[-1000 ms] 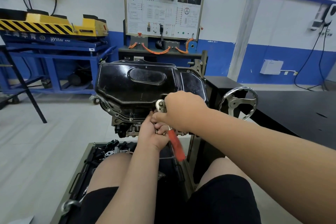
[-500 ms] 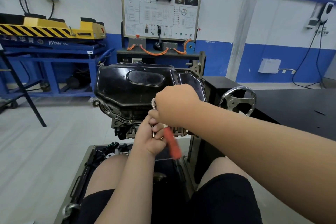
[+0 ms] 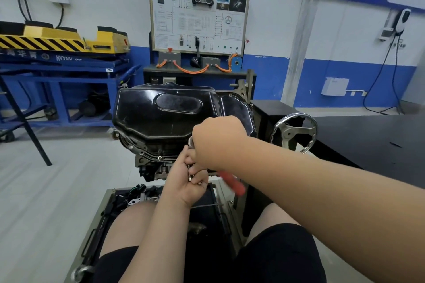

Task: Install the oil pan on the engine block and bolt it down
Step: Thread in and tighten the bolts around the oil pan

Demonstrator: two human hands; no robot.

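Note:
A glossy black oil pan (image 3: pixel 165 115) sits on top of the engine block (image 3: pixel 149 167), which is mounted on a stand in front of me. My right hand (image 3: pixel 218 140) grips the metal head end of a ratchet wrench (image 3: pixel 232 182) with a red handle, at the pan's near flange. Just below it, my left hand (image 3: pixel 188 181) is curled around small metal pieces, probably bolts, beside the wrench head. The bolt being worked is hidden behind my hands. Several bolt holes show along the flange's left edge.
A chrome handwheel (image 3: pixel 294 132) of the stand is at the right. A tray (image 3: pixel 128 200) with loose parts lies under the engine between my knees. A blue lift table (image 3: pixel 69 66), a training board (image 3: pixel 197 14) and a black bench (image 3: pixel 368 135) surround the stand.
The red wrench handle has swung from lower left toward the right while my right hand stays on its head. My left hand keeps its place under it.

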